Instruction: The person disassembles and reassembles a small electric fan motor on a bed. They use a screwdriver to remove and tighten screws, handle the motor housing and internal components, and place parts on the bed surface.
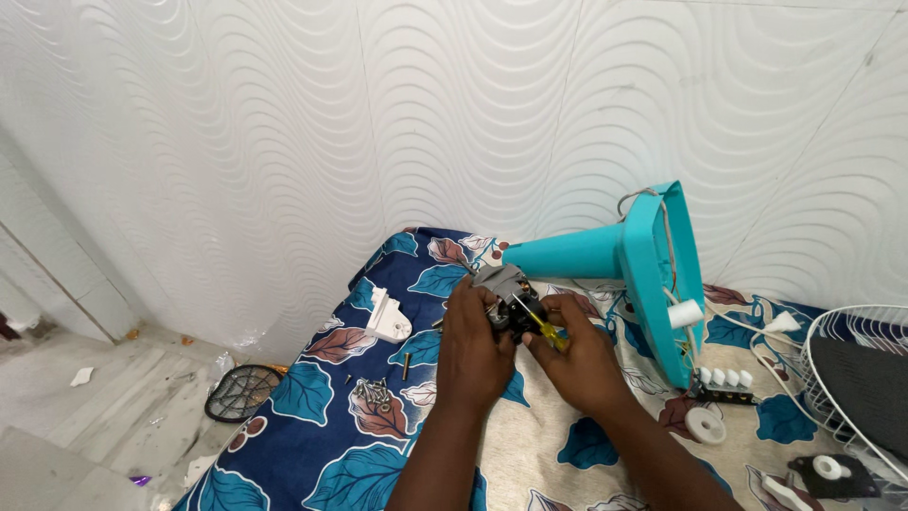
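Below a wavy white wall (284,142), a bed (312,397) with a blue leaf-print cover is seen, and at frame centre a grey motor part (501,284) is gripped by the closed left hand (473,350) while a yellow-handled screwdriver (547,329) is pinched in the right hand (577,360).

Fan stand (605,254): smooth teal plastic, slight sheen. Motor (506,295): grey and black, metal-looking, dull. Screwdriver (546,330): glossy yellow plastic handle. Bracket (388,316): white plastic, matt. Screws (374,390): shiny metal. Sheet (312,397): printed cloth, soft, matt. Grille (856,378): white coated wire. Wall (284,123): white, wavy relief, satin. Floor (85,416): pale, streaked, dusty.
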